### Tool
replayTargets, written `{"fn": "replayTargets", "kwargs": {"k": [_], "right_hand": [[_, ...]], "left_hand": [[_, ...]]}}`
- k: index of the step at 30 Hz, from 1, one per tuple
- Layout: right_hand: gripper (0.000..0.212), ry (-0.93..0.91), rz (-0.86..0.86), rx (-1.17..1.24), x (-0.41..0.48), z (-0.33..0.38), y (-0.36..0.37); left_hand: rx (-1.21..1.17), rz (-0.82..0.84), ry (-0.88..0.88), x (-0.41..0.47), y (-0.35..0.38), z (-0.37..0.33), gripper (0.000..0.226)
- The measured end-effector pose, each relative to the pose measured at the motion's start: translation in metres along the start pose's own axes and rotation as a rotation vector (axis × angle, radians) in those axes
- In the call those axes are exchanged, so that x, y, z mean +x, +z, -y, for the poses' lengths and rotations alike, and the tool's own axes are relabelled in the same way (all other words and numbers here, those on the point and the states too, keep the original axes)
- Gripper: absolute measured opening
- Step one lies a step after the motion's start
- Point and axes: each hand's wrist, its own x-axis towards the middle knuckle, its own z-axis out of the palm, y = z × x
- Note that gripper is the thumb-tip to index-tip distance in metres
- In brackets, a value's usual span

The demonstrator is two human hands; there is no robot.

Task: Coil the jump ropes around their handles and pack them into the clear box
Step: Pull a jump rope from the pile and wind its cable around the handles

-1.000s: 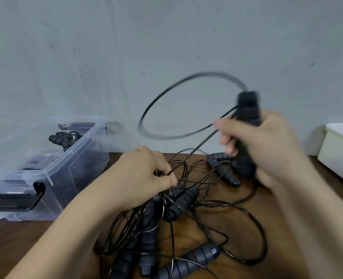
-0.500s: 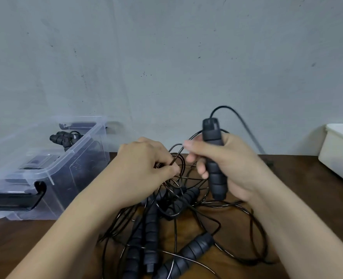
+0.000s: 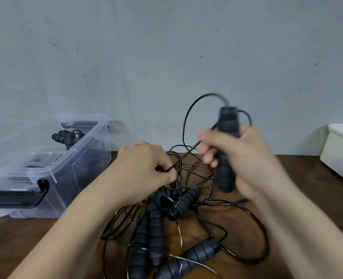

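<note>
Right hand (image 3: 245, 158): I see it curled round a black foam handle (image 3: 227, 150), held roughly upright above the desk, well to the right of the clear box. Its outline is blurred.
Left hand (image 3: 144, 168): fingers curled, pinching a thin black cord (image 3: 184, 158) at thumb and fingertips. It sits between the clear box and the right hand.
Cord: it runs from the left hand's pinch up to the fingers of the right hand. A further loop (image 3: 188, 115) arches over the top of the held handle.
Loose jump ropes (image 3: 166, 218): a tangled heap on the desk (image 3: 317, 188), just right of the clear box and under both hands. Several ribbed handles show; I cannot tell the exact number.
Clear box (image 3: 86, 174): it stands on the desk against the wall, open at the top, with a black latch (image 3: 15, 198) on its near end.
Packed rope (image 3: 66, 137): one black bundle lies inside the clear box, toward its far end.
White bin (image 3: 339, 156): on the desk far to the right of the clear box, cut off by the frame.
</note>
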Motion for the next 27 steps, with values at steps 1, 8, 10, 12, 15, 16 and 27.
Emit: {"fn": "replayTargets", "kwargs": {"k": [1, 8, 10, 12, 15, 16, 27], "right_hand": [[0.008, -0.032, -0.056, 0.044, 0.002, 0.009, -0.009], [0.007, -0.182, -0.226, 0.156, 0.005, 0.043, -0.055], [0.009, -0.16, -0.221, 0.197, 0.008, 0.038, -0.05], [0.017, -0.098, -0.161, 0.184, 0.009, 0.027, -0.038], [0.027, -0.011, -0.052, 0.082, 0.007, 0.006, -0.013], [0.03, 0.009, -0.017, 0.049, 0.006, -0.001, -0.006], [0.014, -0.05, 0.05, -0.107, -0.008, -0.02, 0.019]], "left_hand": [[-0.005, 0.017, -0.033, 0.001, -0.001, 0.004, 0.013], [-0.061, -0.019, -0.088, 0.005, -0.008, 0.01, 0.018], [-0.034, -0.06, -0.073, 0.005, -0.007, 0.01, 0.021], [-0.045, -0.093, -0.052, 0.004, -0.008, 0.008, 0.02], [-0.06, -0.115, -0.009, 0.002, -0.008, 0.003, 0.018], [-0.059, -0.118, 0.008, 0.001, -0.007, 0.002, 0.02], [-0.041, -0.136, 0.058, 0.0, 0.002, -0.009, 0.03]]}}
